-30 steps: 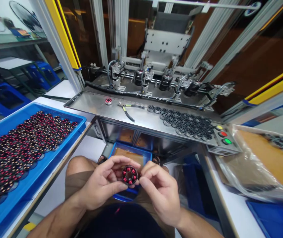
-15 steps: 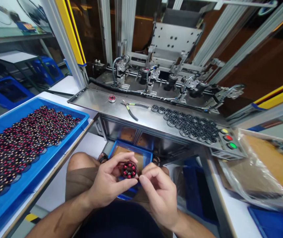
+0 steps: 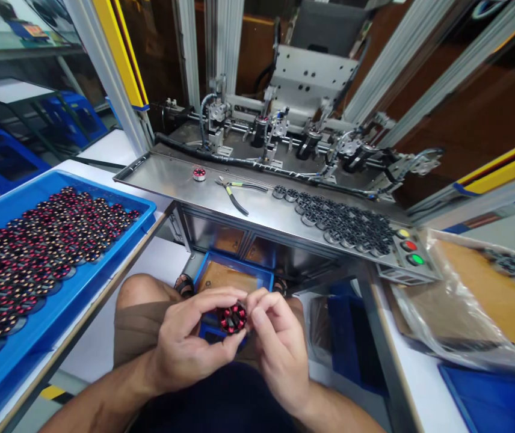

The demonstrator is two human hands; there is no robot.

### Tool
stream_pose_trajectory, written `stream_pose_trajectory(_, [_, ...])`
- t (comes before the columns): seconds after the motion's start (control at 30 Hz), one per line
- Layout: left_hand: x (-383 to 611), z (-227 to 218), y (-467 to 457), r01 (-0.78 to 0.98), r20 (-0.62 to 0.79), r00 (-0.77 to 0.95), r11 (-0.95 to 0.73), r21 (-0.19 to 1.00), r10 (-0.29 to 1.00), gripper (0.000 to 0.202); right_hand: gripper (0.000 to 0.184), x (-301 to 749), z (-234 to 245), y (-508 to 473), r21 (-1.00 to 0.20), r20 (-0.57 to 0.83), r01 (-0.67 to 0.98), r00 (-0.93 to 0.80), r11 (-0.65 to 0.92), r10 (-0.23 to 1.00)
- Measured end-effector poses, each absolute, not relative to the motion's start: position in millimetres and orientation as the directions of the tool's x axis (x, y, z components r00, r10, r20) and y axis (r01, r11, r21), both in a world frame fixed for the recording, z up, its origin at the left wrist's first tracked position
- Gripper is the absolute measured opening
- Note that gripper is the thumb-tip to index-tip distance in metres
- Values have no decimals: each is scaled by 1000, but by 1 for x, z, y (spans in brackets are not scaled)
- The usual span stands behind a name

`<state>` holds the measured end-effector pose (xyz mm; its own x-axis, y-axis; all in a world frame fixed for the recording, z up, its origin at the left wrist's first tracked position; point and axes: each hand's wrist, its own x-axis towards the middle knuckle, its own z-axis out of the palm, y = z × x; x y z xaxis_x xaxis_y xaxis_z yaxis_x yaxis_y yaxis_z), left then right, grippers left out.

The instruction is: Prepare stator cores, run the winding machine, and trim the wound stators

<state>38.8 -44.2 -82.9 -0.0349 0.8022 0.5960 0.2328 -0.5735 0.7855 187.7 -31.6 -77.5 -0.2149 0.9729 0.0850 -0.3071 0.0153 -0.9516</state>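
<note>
My left hand (image 3: 194,337) is curled round a small motor stator (image 3: 233,318) with red windings and a dark ring, gripping it between thumb and fingers above my lap. At the stator's right edge, my right hand (image 3: 280,349) is closed, thumb and forefinger pinched together. Whatever lies between those fingertips is too small or hidden to make out. On the metal ledge ahead rests a single red-wound part (image 3: 199,174). Beside it lie side cutters (image 3: 234,195) with black and yellow-green handles.
A blue tray (image 3: 147,210) of many red- and copper-wound stators stands at left. Dark metal rings (image 3: 329,213) cover the ledge's right part, beside a button box (image 3: 413,270). Behind stands a machine (image 3: 307,144) with clamps. A plastic-lined carton (image 3: 478,282) is at right, a blue bin (image 3: 266,276) below.
My right hand has moved up and left against the stator's edge. The stator has turned and tilted slightly in my left hand. The whole view has shifted a little.
</note>
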Motion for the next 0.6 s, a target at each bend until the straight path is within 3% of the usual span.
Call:
stream_pose_trajectory(0.13, [36,-85,-45,197,566,-35,-550,812,824,52,15,188,-83,-33,-959,122,-273,-168,72,978])
stream_pose_trajectory(0.17, [35,-84,-45,208,578,-23,-561,801,816,53,10,189,-83,-32,-958,158,-265,-173,108,972])
stream_pose_trajectory(0.27, [34,-82,-45,271,624,27,-607,747,781,57,22,189,-78,-31,-947,269,-232,-198,221,943])
stream_pose_trajectory(0.33, [33,-81,-46,312,646,51,-626,714,762,59,12,188,-75,-30,-945,294,-206,-179,256,939])
stream_pose_trajectory(0.37, [33,-82,-46,324,653,56,-632,704,756,60,9,186,-75,-30,-948,281,-201,-154,248,947])
stream_pose_trajectory(0.47, [32,-89,-47,306,646,68,-632,712,760,63,21,182,-78,-28,-960,154,-248,-90,127,984])
stream_pose_trajectory(0.6, [31,-94,-48,195,576,-15,-563,803,817,59,22,180,-88,-27,-931,56,-365,-106,14,993])
